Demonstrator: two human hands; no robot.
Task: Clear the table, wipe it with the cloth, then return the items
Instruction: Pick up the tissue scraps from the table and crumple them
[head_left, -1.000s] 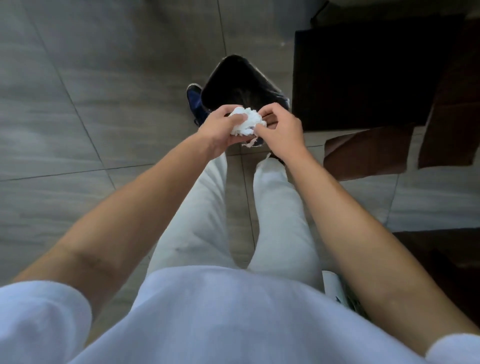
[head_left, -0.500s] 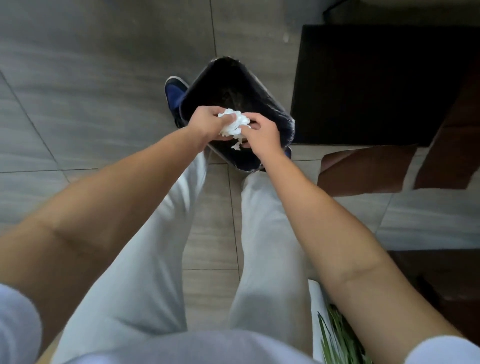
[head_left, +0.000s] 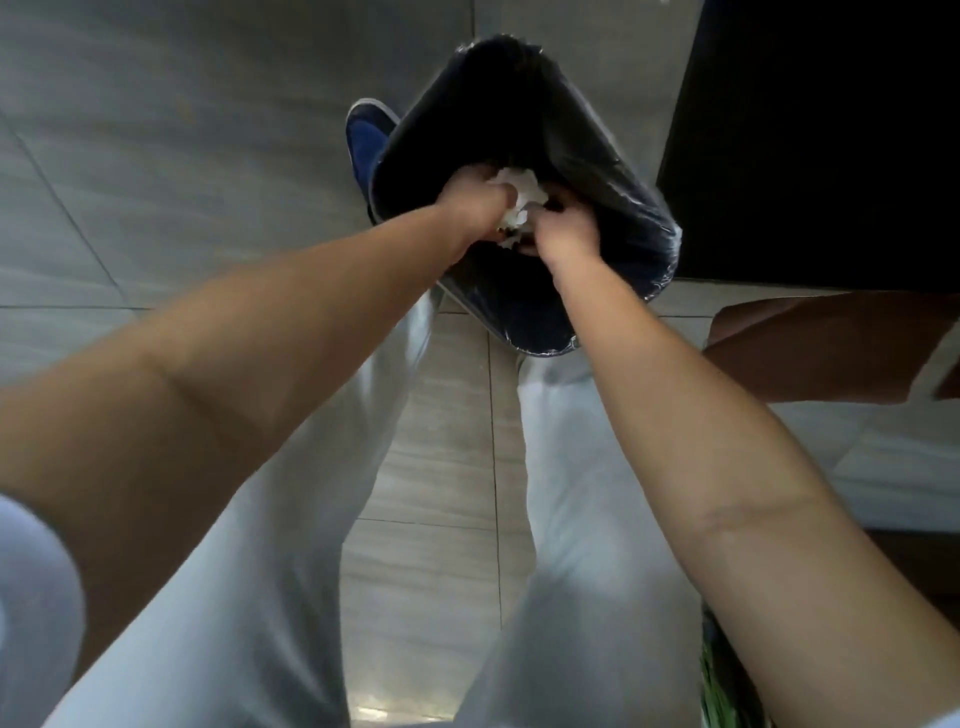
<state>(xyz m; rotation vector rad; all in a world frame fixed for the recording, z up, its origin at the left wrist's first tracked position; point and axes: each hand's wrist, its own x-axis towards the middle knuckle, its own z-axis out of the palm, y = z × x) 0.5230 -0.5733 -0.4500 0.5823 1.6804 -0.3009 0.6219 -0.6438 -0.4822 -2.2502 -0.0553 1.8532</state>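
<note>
**A:** so both hands are down at the mouth of the bin (head_left: 613, 171), close together, left hand (head_left: 470, 208) and right hand (head_left: 563, 234) both clutching the same crumpled white wad (head_left: 519, 200). Looks more like tissue than a proper cloth tbh, too blurry to be sure. It's sitting right over the near part of the opening, not dropped yet.

**B:** yeah my worry is the release. The wad is over the near edge, not the middle, so if the two hands let go unevenly it could catch the rim and end up on the floor (head_left: 156, 182) by the blue shoe (head_left: 369, 140).

**A:** also a few shreds are dangling off the bottom of it. Those could tear off and stick to the fingers or drift outside the black liner.

**B:** and the bin looks tilted toward the camera, though that might just be the wide lens. If it's light, a knock from either wrist could tip it.

**A:** no tabletop in view at all, so I can't tell how the clearing or wiping part is going.
</note>
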